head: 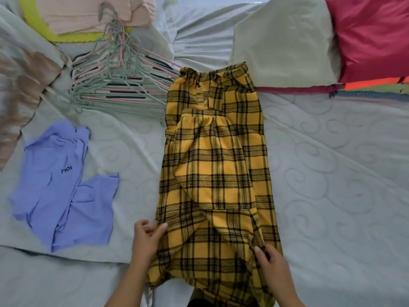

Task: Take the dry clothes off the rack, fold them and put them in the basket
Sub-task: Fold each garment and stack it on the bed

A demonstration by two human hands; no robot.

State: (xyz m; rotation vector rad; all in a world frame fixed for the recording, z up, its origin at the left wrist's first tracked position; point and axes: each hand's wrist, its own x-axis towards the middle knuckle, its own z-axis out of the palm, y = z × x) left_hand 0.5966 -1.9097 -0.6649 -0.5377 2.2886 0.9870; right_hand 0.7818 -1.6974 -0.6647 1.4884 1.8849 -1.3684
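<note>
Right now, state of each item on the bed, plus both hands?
plaid shirt: flat, sleeves folded in
purple top: unfolded, rumpled
hangers: empty, piled
pink clothes: folded, in basket
left hand: touches shirt's left edge
right hand: pinches shirt's right edge

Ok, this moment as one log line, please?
step: folding | plaid shirt: flat on bed | left hand: touches edge | right hand: pinches it

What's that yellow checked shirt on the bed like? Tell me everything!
The yellow and black checked shirt looks like woven cloth. It lies lengthways on the pale quilted bed, sides and sleeves folded inward. The left hand touches its near left edge; the right hand grips its near right edge.
</note>
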